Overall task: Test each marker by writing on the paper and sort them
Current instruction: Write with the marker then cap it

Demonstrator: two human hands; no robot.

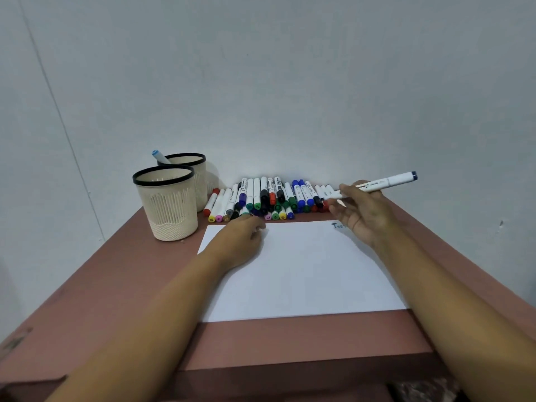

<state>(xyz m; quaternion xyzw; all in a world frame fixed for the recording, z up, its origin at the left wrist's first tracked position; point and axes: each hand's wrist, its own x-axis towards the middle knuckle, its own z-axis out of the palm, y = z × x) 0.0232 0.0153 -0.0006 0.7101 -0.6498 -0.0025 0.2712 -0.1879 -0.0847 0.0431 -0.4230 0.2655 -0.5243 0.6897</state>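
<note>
Your right grip (361,211) is grasping one white marker (383,181) with a dark blue end cap. Thumb and upper fingers are curling round the left part of the barrel, and the lower fingers are hanging loosely. The marker is lying nearly level in the air, with its capped end pointing right and slightly up. Its other end is sitting over the right end of the marker row (269,198); whether that end is capped, you cannot tell.

Your left grip (240,237) is resting on the far left corner of the paper (304,274), fingers curling under, fingertips just beside the near ends of the row. Whether it is pinching anything cannot be told.

The paper is lying flat on the reddish tabletop (116,274). It is carrying blue writing (338,226) at its far right corner, partly hidden by your right grip. The row is lying along the far edge, against the wall (290,82).

Two cream cups with black rims are standing at the left, the near cup (168,207) in front of the far cup (200,175). A light-blue-capped marker (159,155) is leaning in the far cup.
</note>
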